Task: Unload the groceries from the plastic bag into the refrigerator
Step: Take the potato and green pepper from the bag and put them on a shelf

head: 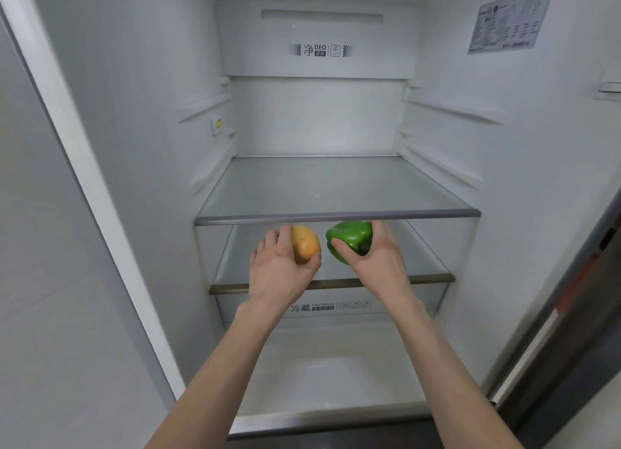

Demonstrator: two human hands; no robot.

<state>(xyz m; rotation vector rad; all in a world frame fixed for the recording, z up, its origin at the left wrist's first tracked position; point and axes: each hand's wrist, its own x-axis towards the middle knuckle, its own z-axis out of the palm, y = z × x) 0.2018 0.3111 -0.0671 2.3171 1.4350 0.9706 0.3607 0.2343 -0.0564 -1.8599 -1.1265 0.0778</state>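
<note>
Reaching out from the bottom of the view, two bare forearms stretched into the open refrigerator (141, 146), side by side. The left hand (280, 274) had its fingers and thumb curled round a yellowish potato (305, 243), gripping it from the left and below. The right hand (376, 260) clasped a green bell pepper (349, 240), thumb pressed across its near face and fingers wrapped over the far side. The two vegetables sat close together but apart, held in the air just under the front edge of the upper glass shelf (336, 217) and above the front edge of the lower glass shelf (433, 278). Whether either one touched the lower shelf, I could not tell. Below the hands ran the clear front of a crisper drawer (396, 306) with printed lettering, and beneath that the white floor of the compartment. Farther back, the upper shelf lay bare up to the rear wall, where a vent panel (319, 42) carried a printed logo. A label sticker (510, 18) was stuck high on the right inner wall, and a small yellow-marked switch (217, 124) sat on the left wall
</note>
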